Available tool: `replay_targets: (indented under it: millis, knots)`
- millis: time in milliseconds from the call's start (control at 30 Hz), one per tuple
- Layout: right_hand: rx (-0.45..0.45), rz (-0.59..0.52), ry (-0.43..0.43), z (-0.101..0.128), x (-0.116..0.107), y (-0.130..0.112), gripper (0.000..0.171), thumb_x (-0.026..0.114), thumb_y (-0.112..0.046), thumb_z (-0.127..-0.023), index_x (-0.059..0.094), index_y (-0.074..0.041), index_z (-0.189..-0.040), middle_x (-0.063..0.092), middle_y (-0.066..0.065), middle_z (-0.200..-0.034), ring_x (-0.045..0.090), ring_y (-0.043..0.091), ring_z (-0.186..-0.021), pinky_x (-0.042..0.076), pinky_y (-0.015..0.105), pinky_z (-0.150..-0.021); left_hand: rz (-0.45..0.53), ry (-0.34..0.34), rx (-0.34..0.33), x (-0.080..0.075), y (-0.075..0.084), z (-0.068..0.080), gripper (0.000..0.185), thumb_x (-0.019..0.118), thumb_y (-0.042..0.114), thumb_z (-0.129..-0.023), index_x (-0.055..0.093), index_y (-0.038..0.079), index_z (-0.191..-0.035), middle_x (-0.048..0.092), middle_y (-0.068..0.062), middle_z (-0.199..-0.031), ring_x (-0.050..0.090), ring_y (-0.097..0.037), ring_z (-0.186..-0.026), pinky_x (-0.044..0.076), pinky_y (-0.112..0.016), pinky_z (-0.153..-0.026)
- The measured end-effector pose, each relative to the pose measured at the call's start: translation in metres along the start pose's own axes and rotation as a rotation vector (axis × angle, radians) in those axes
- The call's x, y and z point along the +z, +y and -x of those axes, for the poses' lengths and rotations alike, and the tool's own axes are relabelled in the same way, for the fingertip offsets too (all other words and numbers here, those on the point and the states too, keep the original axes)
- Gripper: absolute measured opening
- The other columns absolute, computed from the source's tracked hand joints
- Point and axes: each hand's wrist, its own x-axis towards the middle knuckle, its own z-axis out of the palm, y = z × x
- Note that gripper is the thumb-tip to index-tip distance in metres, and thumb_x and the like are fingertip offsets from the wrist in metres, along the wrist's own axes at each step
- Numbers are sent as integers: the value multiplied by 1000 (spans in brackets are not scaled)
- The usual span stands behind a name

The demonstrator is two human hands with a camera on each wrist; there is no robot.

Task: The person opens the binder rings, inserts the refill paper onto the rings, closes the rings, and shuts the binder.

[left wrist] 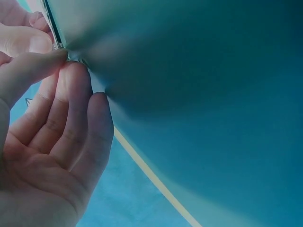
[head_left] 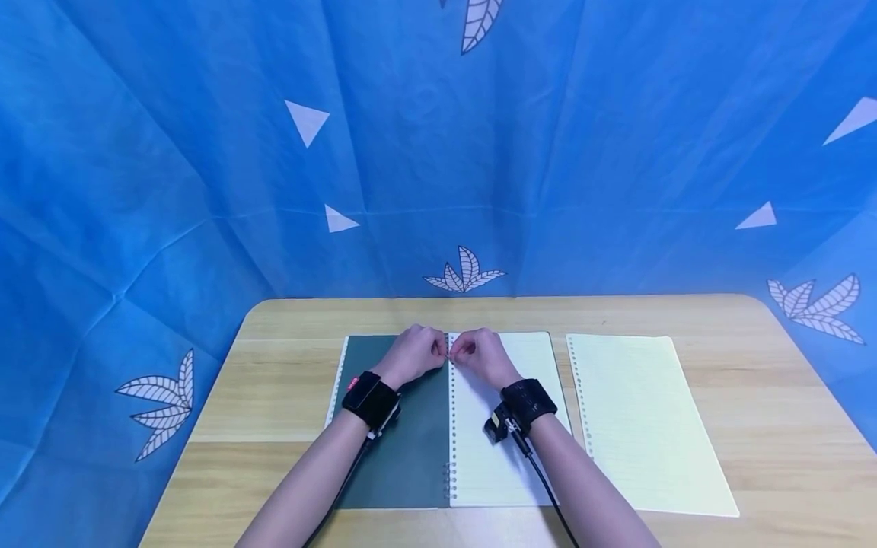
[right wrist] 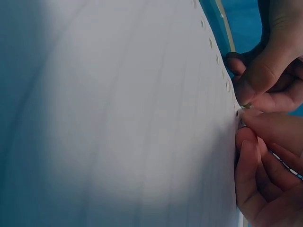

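Nearest me, the binding (head_left: 449,481) looks springy. My notebook (head_left: 393,472), left of the loose sheet (head_left: 651,418), seems light and tearable, best held by that binding, whose far end my left hand (head_left: 419,354) and right hand (head_left: 483,356) pinch.

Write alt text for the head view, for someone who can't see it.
A person's left hand and right hand pinch the binding near the far end of an open notebook, dark green on its left and white on its right. Loose hole-punched paper lies to the right on a wooden table, with a blue patterned cloth behind.
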Motion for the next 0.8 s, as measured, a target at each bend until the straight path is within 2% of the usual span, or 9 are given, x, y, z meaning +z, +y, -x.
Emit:
replay_targets:
  millis: [167,400,800]
  knots:
    - [-20,7,-2,0,-1,0,10,70,7,-80,75,-2,-81,74,11,-80,63,10,-70,51,17,-66,0,-3,-6,-1,1,-1,13,66,-1,-81,73,10,-80,66,0,-74,54,-9,-66,45,-19,-63]
    - [-30,-2,-19,0,-2,1,10,70,7,-80,75,-1,-81,74,12,-80,63,9,-70,50,17,-66,28,-47,-54,2,-1,-2,11,70,4,-83,67,13,-77,60,2,-69,53,-10,-65,44,-21,-63]
    - [-6,-7,-25,1,-5,1,9,70,5,-81,76,-3,-82,74,11,-80,61,5,-69,49,16,-66,26,-34,-8,3,-3,-1,14,66,2,-82,62,13,-74,57,2,-68,51,-9,-63,41,-20,-61]
